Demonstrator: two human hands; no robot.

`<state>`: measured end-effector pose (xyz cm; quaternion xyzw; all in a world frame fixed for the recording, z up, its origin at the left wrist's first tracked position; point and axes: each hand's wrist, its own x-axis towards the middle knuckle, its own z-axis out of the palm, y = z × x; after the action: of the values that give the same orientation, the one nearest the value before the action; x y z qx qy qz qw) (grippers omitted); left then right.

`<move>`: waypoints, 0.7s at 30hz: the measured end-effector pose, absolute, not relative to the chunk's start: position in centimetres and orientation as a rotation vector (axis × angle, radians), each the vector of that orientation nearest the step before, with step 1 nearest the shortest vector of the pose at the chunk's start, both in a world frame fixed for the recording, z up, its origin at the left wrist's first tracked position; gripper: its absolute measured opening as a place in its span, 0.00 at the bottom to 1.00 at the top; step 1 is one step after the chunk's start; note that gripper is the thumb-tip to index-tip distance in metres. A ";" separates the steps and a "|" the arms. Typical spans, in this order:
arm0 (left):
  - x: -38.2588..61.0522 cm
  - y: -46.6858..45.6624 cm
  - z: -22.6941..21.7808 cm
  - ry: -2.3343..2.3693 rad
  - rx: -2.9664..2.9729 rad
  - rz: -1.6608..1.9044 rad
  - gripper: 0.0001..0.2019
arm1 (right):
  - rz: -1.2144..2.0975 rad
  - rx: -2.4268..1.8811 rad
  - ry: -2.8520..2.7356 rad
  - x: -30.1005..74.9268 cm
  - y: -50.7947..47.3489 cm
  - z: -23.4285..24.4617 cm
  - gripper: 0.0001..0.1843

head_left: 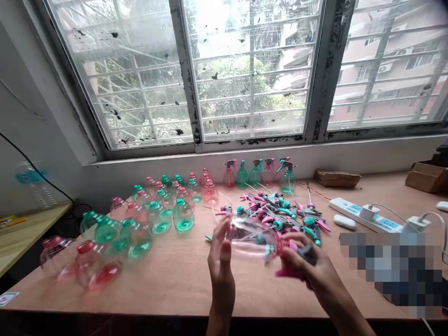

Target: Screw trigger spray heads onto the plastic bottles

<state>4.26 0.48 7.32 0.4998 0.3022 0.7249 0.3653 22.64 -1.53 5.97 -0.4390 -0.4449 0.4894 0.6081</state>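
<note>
A clear pink spray bottle (252, 245) lies sideways in the air above the table's front middle, blurred by motion. My right hand (311, 268) is closed around its pink and grey spray head (294, 261) at the neck end. At the bottle's base, my left hand (222, 261) stands upright with thumb and fingers stretched out; whether it touches the base is hard to tell. Behind both hands spreads a pile of loose pink, green and grey spray heads (276, 210) with thin tubes.
Several open pink and green bottles (184, 217) stand on the left of the table (175, 280). Bottles fitted with spray heads (255, 173) line the wall below the window. To the right lie a power strip (364, 215) with plugs, a white device (345, 222) and a brown package (336, 178).
</note>
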 end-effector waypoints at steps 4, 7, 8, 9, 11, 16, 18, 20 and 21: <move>1.5 -0.6 3.5 1.011 1.593 1.471 0.22 | 1.182 -1.024 -0.978 23.2 -1.9 0.1 0.24; 0.5 0.0 2.4 1.095 1.589 1.231 0.23 | 1.197 -1.039 -1.092 23.8 -1.1 -1.2 0.23; 0.4 0.2 2.2 1.090 1.540 1.229 0.26 | 1.215 -1.038 -1.139 23.9 -0.8 -1.2 0.21; 0.5 0.4 2.0 1.077 1.496 1.235 0.29 | 1.229 -1.039 -1.187 24.0 -0.7 -1.1 0.20; 0.7 0.5 1.7 1.046 1.439 1.266 0.37 | 1.206 -1.057 -1.235 24.1 -0.6 -0.9 0.19; 0.4 0.5 1.2 1.042 1.442 1.211 0.34 | 1.210 -1.035 -1.139 23.9 -0.9 -0.9 0.22; -0.1 0.1 1.1 1.008 1.438 1.151 0.34 | 1.254 -1.015 -1.076 23.9 -0.9 -0.7 0.23; -0.6 -0.3 1.3 0.901 1.410 1.067 0.37 | 1.273 -1.000 -1.009 24.0 -0.9 -0.4 0.25; -0.8 -0.6 1.3 0.851 1.398 1.029 0.37 | 1.276 -0.992 -0.985 24.0 -0.9 -0.3 0.25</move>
<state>-0.76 -0.61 1.31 0.5952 0.3624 0.4379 0.5680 24.03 -0.94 -0.32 -0.4254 -0.4221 0.5469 0.5846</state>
